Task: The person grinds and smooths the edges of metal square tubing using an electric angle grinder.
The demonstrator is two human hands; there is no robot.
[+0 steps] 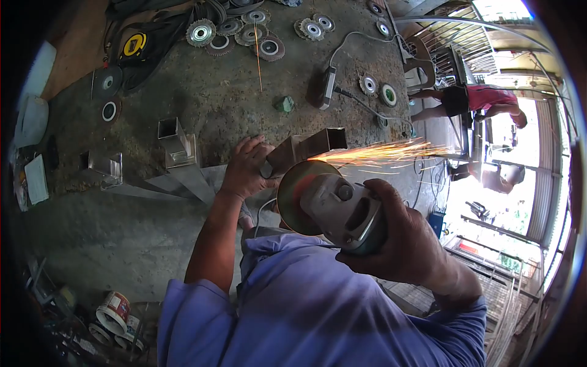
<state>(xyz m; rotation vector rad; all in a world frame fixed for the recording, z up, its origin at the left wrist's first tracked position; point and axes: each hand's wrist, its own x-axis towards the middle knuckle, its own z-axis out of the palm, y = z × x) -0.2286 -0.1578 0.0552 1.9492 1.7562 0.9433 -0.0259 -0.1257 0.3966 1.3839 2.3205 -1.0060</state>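
The square metal tube (pixel 309 148) lies near the middle of the view on the concrete floor (pixel 202 98), its open end pointing toward 2 o'clock. The left hand (pixel 247 168) sits at the tube's 8 o'clock end, its grip closed over the metal and pressing it down. The angle grinder (pixel 342 211) is just at 5 o'clock from the tube, and its round disc (pixel 299 186) meets the tube's upper edge. A streak of orange sparks (pixel 385 151) shoots from that spot toward 3 o'clock. The right hand (pixel 406 241) wraps its grip fully around the grinder's body from the 4 o'clock side.

At 9 o'clock from the left hand, short cut pieces of square tube (pixel 177 144) stand on the floor, with one more piece (pixel 105 166) farther out. At 12 o'clock, a second grinder (pixel 327 88) lies with its cable, and many worn grinding discs (pixel 257 33) are scattered beyond it. A yellow tape measure (pixel 134 44) sits at 11 o'clock. At 2 o'clock, well apart, another person (pixel 471 101) bends over. Paint cans (pixel 113 312) stand at 7 o'clock.
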